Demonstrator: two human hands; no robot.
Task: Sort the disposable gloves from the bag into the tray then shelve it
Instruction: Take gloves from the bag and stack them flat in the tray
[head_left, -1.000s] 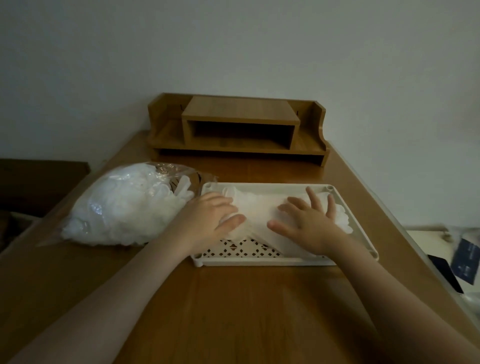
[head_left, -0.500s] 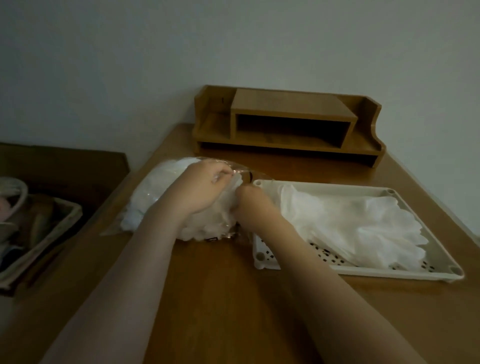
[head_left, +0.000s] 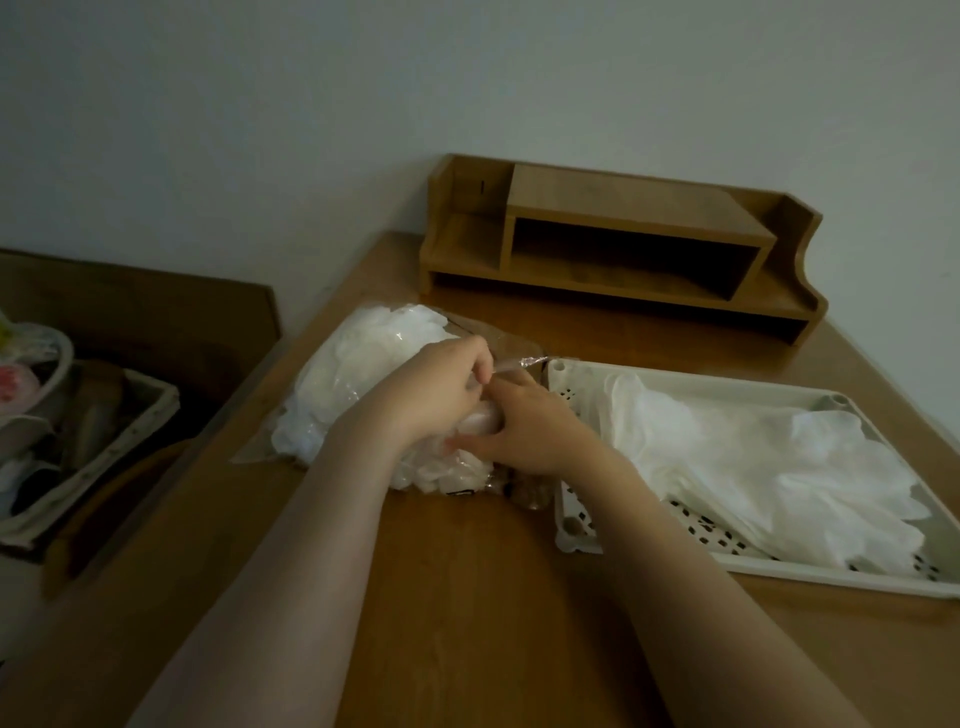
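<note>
head view | hands: left hand (head_left: 441, 384) pinches bag (head_left: 358, 384) mouth, right hand (head_left: 524, 426) reaches inside | bag mouth faces tray (head_left: 576, 535)

Single head-worn view, wide angle. Looks forward and down over a wooden table (head_left: 467, 597) from the near edge, frame tilted so the far wall leans. Both forearms enter from the bottom; hands sit near centre, close to the lens. A wooden shelf unit (head_left: 623, 244) marks the far end. No second view.
</note>
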